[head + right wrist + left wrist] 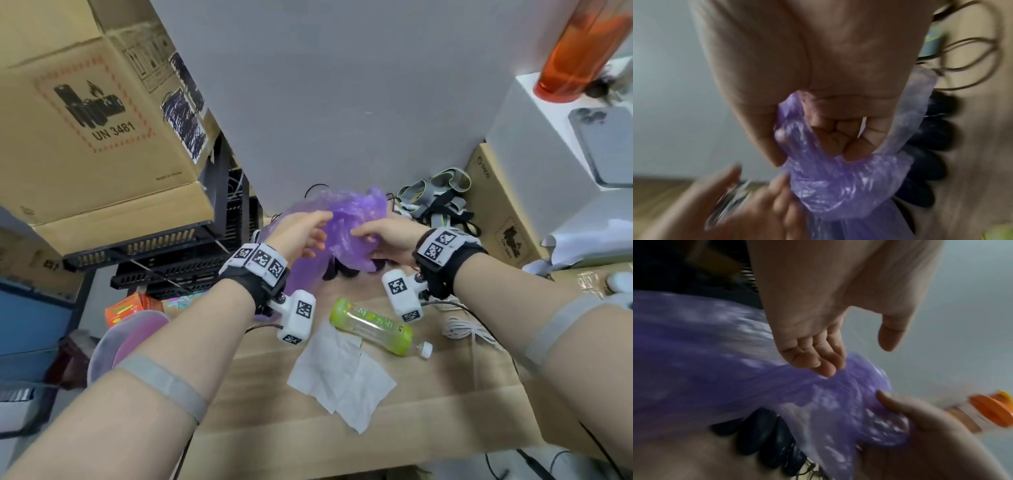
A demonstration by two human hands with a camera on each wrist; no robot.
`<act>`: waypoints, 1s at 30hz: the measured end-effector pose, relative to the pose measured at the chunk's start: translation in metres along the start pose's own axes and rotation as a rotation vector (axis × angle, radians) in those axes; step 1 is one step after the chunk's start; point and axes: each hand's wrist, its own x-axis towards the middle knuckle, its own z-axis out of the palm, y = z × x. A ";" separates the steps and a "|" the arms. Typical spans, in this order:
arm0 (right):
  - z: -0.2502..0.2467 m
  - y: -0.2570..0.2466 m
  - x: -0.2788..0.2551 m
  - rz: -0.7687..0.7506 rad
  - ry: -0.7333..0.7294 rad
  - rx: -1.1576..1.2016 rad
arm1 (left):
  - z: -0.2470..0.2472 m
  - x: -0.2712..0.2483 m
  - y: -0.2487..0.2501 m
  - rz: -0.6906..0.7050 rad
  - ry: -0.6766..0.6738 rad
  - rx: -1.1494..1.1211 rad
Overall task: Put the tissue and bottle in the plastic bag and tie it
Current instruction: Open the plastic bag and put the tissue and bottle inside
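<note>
A crumpled purple plastic bag (346, 222) is held up at the far side of the cardboard-covered table (445, 394). My right hand (366, 236) grips a bunched part of it; in the right wrist view my right hand (828, 146) has its fingers curled round the bag (838, 178). My left hand (317, 229) reaches in from the left, fingertips (826, 369) touching the bag (735, 369), thumb held apart. A clear bottle (373, 325) with a green label lies on its side nearer me. A white tissue (339, 377) lies flat in front of the bottle.
Dark rounded objects (342, 270) lie under the bag. Cardboard boxes (85, 120) and black crates (191, 253) crowd the left. Grey straps (435, 195), a brown box (496, 212) and a white box (548, 137) stand at the right. A white cable (469, 329) lies right of the bottle.
</note>
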 end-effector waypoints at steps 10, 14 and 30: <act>0.076 -0.023 -0.050 -0.265 -0.151 -0.897 | -0.017 -0.045 0.068 0.168 0.141 0.759; 0.074 -0.021 -0.043 -0.421 0.019 -0.577 | -0.047 -0.058 0.067 0.209 0.208 0.746; 0.110 -0.014 -0.055 -0.587 0.000 -0.809 | -0.095 -0.101 0.058 0.146 0.112 0.637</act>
